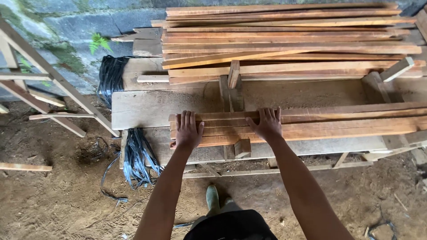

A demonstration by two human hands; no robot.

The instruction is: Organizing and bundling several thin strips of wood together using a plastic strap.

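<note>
At lower centre of the frame, a green boot [212,196] stands on the dirt floor [66,200]. Above it, a row of wooden slats [338,122] lies flat across the workbench [147,106], running from centre to the right edge. The left hand [187,130] rests palm down, fingers spread, on the slats' left ends, gripping nothing. The right hand [267,124] lies likewise flat and open just beside it. Black strapping [137,155] hangs lower left. A lumber stack [284,40] fills the upper frame.

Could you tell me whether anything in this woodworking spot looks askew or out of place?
Mostly orderly. The left hand and right hand rest flat on a neat bundle of slats. In the large stack behind, one pale slat lies slanted across the others. Black strapping spills off the bench onto the dirt.
</note>
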